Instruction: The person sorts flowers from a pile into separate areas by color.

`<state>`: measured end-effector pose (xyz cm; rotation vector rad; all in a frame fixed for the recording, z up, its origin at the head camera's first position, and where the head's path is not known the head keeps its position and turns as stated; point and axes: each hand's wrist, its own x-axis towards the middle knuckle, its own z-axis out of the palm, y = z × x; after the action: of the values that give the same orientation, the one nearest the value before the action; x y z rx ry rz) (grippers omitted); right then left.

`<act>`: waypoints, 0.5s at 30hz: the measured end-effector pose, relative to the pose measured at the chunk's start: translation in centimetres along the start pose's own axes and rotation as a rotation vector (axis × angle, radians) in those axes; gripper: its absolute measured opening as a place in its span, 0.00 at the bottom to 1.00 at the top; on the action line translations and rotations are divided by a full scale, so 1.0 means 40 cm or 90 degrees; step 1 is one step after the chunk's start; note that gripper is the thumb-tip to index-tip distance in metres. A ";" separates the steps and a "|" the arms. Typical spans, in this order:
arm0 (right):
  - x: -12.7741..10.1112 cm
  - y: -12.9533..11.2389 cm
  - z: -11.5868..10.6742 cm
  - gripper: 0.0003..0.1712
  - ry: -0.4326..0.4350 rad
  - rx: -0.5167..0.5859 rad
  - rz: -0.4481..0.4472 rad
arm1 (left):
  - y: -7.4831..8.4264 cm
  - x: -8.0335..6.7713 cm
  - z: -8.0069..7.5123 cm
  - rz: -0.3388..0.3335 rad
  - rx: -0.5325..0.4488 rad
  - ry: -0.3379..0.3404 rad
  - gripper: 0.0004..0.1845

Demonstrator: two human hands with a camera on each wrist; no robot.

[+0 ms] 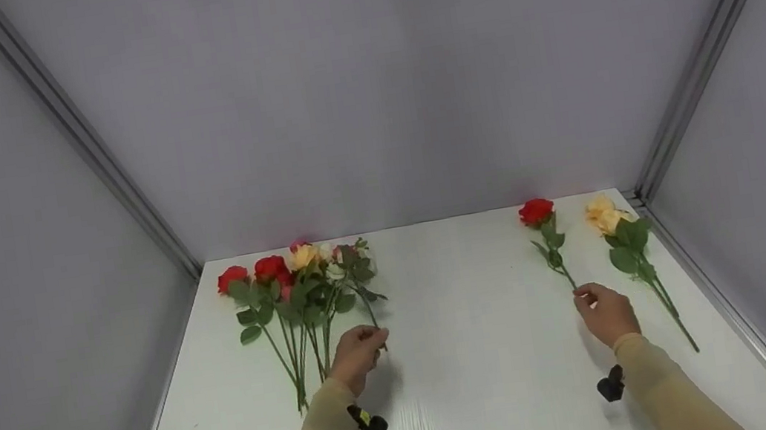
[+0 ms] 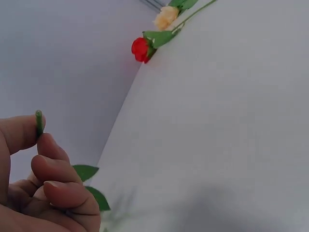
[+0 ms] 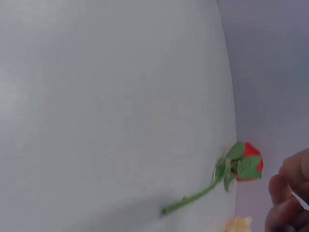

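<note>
My left hand [image 1: 359, 357] pinches the lower end of a leafy flower stem [image 1: 371, 314] between thumb and forefinger. Its cut end [image 2: 39, 116] pokes up past the fingertips in the left wrist view. The stem's leaves overlap a group of red, yellow, white and pink flowers [image 1: 307, 286] on the left of the table. On the right, my right hand [image 1: 605, 311] is at the lower stem of a red rose [image 1: 537, 212], fingers loosely curled. In the right wrist view the rose's stem [image 3: 193, 197] shows apart from the fingers [image 3: 281, 188].
Yellow roses [image 1: 608, 217] with long stems lie on the white table [image 1: 458, 324] to the right of the right hand. Grey panels [image 1: 366, 97] wall in the back and both sides. Each wrist carries a small black camera [image 1: 374, 426].
</note>
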<state>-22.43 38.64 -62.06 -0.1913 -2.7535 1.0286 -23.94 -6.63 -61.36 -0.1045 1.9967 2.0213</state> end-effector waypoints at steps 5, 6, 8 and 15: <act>-0.026 -0.095 0.057 0.10 -0.076 0.027 -0.046 | -0.009 -0.010 0.066 -0.003 -0.018 -0.015 0.16; -0.033 -0.113 0.069 0.10 -0.090 0.031 -0.054 | -0.014 -0.011 0.080 -0.006 -0.020 -0.016 0.17; -0.048 -0.150 0.092 0.09 -0.115 0.037 -0.072 | -0.028 -0.011 0.106 -0.018 -0.027 -0.019 0.17; -0.110 -0.258 0.165 0.08 -0.192 0.057 -0.183 | -0.073 0.001 0.183 -0.074 -0.072 -0.022 0.13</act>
<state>-20.20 25.91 -60.74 0.3943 -2.8660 1.1775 -22.07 0.57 -63.93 -0.2039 1.8115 2.0466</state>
